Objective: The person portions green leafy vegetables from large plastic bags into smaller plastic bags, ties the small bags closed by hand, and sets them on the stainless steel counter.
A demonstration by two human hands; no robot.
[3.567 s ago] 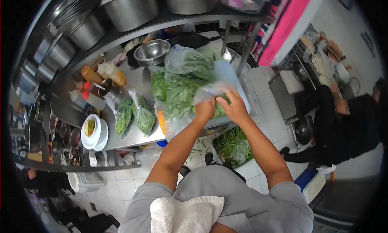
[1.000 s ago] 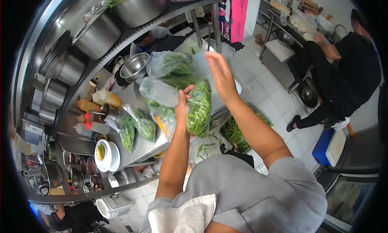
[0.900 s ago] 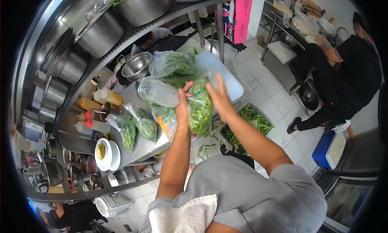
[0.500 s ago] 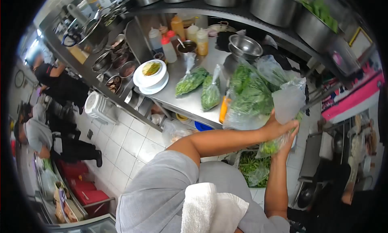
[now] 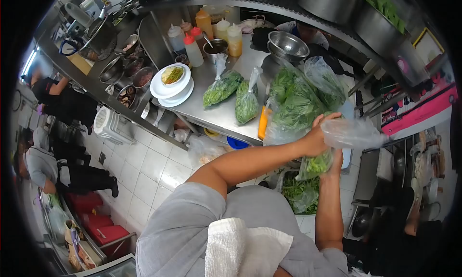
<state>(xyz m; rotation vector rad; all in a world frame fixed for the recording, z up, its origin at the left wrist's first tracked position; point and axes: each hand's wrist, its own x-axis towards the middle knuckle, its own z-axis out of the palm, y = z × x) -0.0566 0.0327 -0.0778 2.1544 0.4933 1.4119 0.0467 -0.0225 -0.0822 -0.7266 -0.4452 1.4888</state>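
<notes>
A clear plastic bag of green leaves (image 5: 317,165) is between my two hands. My left hand (image 5: 315,138) is closed around its gathered neck, and the loose plastic top flares out to the right. Below it, my right hand (image 5: 335,162) grips the bag's side, its fingers partly hidden by the plastic. Just beyond my hands lies a larger open bag of leafy greens (image 5: 298,101) on the steel counter (image 5: 202,116). Left of that are two knotted bags of greens, one bag (image 5: 247,104) beside the other bag (image 5: 222,88). An orange-handled tool (image 5: 263,123) lies between.
Stacked white plates (image 5: 173,87) with food stand at the counter's left. Squeeze bottles (image 5: 193,53) and a steel colander (image 5: 288,45) are behind. A crate of greens (image 5: 301,193) sits below my hands. Other people (image 5: 41,157) stand at left; another is behind the counter.
The bag's loose top has swung over to the right. My left hand has risen, turning at the neck. A person has come into sight behind the counter.
</notes>
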